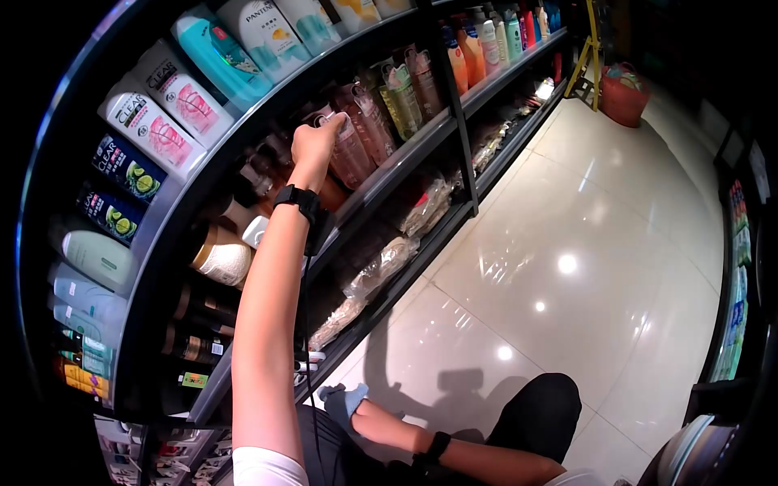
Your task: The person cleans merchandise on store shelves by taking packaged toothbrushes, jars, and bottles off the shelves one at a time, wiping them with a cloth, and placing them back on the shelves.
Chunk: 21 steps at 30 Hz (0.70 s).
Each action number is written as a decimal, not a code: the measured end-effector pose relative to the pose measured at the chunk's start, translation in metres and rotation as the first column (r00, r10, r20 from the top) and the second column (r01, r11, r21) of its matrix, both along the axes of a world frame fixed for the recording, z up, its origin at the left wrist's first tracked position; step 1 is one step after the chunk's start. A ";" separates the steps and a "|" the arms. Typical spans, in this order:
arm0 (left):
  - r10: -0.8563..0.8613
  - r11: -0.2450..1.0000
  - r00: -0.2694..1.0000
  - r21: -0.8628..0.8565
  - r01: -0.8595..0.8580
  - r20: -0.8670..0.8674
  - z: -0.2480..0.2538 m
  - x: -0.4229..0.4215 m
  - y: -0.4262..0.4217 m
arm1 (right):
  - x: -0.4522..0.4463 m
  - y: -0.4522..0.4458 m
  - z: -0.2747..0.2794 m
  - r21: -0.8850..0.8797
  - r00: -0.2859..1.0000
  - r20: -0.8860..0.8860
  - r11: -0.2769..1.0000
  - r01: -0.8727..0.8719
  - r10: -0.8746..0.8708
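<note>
My left hand [314,147] reaches into the middle shelf, its fingers closed at the top of a clear pink pump bottle [350,155]. More pink bottles [373,121] stand right beside that one, with yellow-green bottles [402,101] farther along. Low down near my lap, my right hand [366,415] is closed on a blue-grey cloth [345,402]. The cloth covers much of its fingers.
Shampoo bottles [158,134] line the upper shelf. A white-and-gold jar [223,257] sits left of my forearm. Plastic-wrapped packs [381,267] fill the bottom shelf. Down the tiled aisle [559,227] are a yellow ladder [589,61] and a red basket [624,97].
</note>
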State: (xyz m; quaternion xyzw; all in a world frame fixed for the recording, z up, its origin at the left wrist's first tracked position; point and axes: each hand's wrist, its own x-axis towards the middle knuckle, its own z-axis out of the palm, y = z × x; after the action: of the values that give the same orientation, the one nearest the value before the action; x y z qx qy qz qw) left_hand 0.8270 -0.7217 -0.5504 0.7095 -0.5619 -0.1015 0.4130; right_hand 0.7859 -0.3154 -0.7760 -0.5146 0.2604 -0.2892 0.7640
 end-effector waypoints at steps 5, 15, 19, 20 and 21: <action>-0.098 0.982 0.995 -0.165 0.096 -0.007 -0.010 -0.018 0.006 | 0.016 0.001 -0.009 -0.050 0.995 0.075 0.996 0.069 -0.065; -0.469 0.843 0.860 -0.392 0.368 -0.202 -0.014 -0.037 0.037 | 0.024 -0.017 -0.009 0.041 0.995 0.086 0.998 0.045 -0.048; -0.520 0.803 0.819 -0.466 0.371 -0.243 0.010 -0.040 0.096 | 0.007 -0.041 0.006 0.385 0.913 0.360 0.922 0.043 -0.193; -0.515 0.811 0.813 -0.461 0.360 -0.271 0.019 -0.037 0.118 | 0.001 -0.048 0.009 0.466 0.847 0.454 0.884 0.038 -0.276; -0.516 0.806 0.811 -0.478 0.350 -0.275 0.023 -0.032 0.136 | -0.003 -0.055 0.013 0.512 0.808 0.448 0.851 0.119 -0.383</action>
State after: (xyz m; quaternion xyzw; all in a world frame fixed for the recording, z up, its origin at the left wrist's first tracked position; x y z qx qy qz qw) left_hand 0.7950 -0.5857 -0.5275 0.4222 -0.6258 -0.2163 0.6192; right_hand 0.7827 -0.3700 -0.7635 -0.1768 0.1660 -0.4518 0.8585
